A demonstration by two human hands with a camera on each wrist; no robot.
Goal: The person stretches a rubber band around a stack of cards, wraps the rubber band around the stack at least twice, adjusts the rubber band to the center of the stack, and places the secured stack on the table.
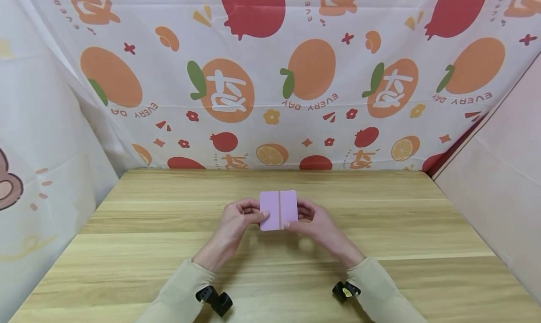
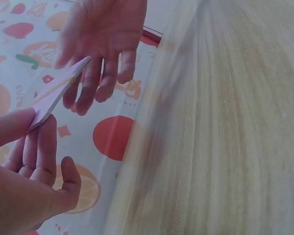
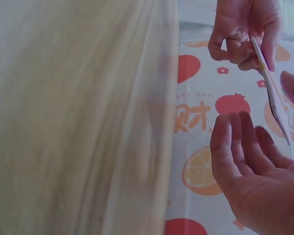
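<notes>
A thin lilac square pad point(image 1: 270, 210) with rounded corners and a narrow tan band across it is held above the table. My left hand point(image 1: 237, 224) pinches its left side, thumb on the face and fingers behind. In the left wrist view the pad point(image 2: 54, 98) is tilted, edge toward the camera. My right hand point(image 1: 319, 224) is at its right side. In the right wrist view the right hand point(image 3: 255, 176) has its fingers extended and spread from the thumb, beside the pad point(image 3: 269, 88). Whether its thumb touches the pad I cannot tell.
The wooden table point(image 1: 160, 248) spreads under both hands. Behind its far edge hangs a white curtain point(image 1: 270, 126) printed with fruit. Pale cloth walls point(image 1: 50, 126) stand to the left and right. Each sleeve carries a small black wrist camera point(image 1: 214, 300).
</notes>
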